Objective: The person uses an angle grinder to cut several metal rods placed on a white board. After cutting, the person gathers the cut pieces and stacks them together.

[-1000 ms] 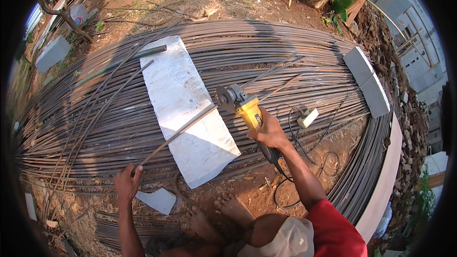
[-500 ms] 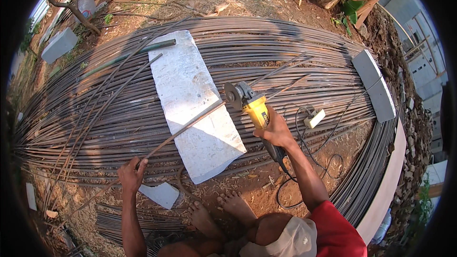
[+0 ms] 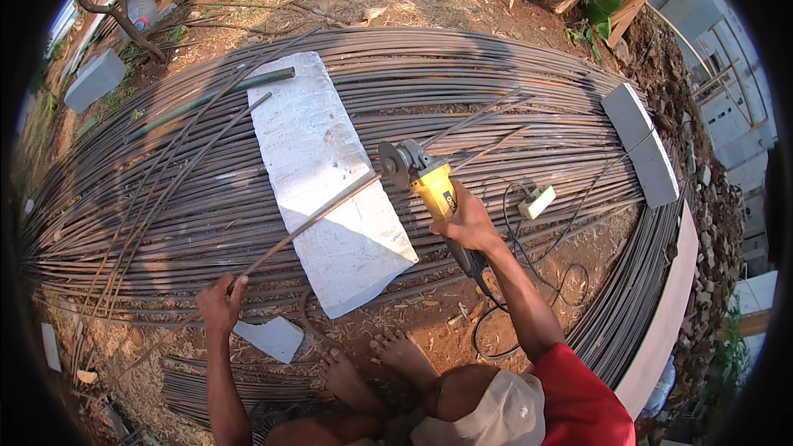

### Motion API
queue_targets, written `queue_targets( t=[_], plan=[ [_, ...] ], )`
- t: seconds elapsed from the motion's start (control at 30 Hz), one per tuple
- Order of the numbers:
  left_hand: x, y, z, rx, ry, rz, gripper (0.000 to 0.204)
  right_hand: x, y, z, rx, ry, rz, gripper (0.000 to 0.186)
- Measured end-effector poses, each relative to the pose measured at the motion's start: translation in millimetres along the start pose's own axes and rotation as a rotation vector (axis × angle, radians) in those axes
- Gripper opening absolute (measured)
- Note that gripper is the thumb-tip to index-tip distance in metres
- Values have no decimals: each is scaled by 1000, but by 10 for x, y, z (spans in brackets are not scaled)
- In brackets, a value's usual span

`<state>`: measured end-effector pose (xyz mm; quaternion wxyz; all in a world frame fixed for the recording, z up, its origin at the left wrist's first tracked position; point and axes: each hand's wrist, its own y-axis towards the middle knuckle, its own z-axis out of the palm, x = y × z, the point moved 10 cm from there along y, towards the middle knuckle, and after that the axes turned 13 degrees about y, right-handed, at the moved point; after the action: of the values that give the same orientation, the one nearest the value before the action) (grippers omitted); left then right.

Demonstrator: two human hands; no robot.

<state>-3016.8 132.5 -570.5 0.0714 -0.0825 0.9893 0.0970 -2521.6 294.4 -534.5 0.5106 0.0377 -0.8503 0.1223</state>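
My right hand [image 3: 467, 219] is wrapped round the body of a yellow and black angle grinder [image 3: 434, 190]. Its grey disc stands at the far end of a steel rebar rod [image 3: 310, 224], close to or touching it; which of the two I cannot tell. The rod slants across a pale concrete slab [image 3: 347, 235], its end at the slab's right edge. My left hand [image 3: 220, 301] is closed round the rod to the left of the slab. From the grinder a black cord [image 3: 487, 285] runs down and loops on the soil.
Many long rebar rods [image 3: 529, 144] lie beneath the slab. A grey block [image 3: 640, 144] rests on them at the right, with a pale power socket [image 3: 537, 201] nearer me. A green pipe [image 3: 206, 103] overlaps the slab's far end. My bare feet [image 3: 405, 357] are close to a broken slab piece [image 3: 273, 338].
The whole scene has shifted slightly left in the picture. Both hands keep their grips, and the grinder disc stays at the rod's end.
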Motion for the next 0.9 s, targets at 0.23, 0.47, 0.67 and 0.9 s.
queue_targets(
  t=[0.23, 0.47, 0.67, 0.9],
  plan=[
    [-14, 3, -1, 54, 6, -18, 45, -47, 5, -17, 4, -19, 45, 89],
    [18, 7, -13, 54, 43, 0, 46, -80, 86, 44, 10, -54, 8, 83],
    [-19, 15, -51, 21, 20, -4, 46, -171, 164, 37, -11, 3, -30, 84],
    [-19, 32, -86, 17, -31, -25, 47, -122, 166, 61, 47, 19, -63, 79]
  ],
)
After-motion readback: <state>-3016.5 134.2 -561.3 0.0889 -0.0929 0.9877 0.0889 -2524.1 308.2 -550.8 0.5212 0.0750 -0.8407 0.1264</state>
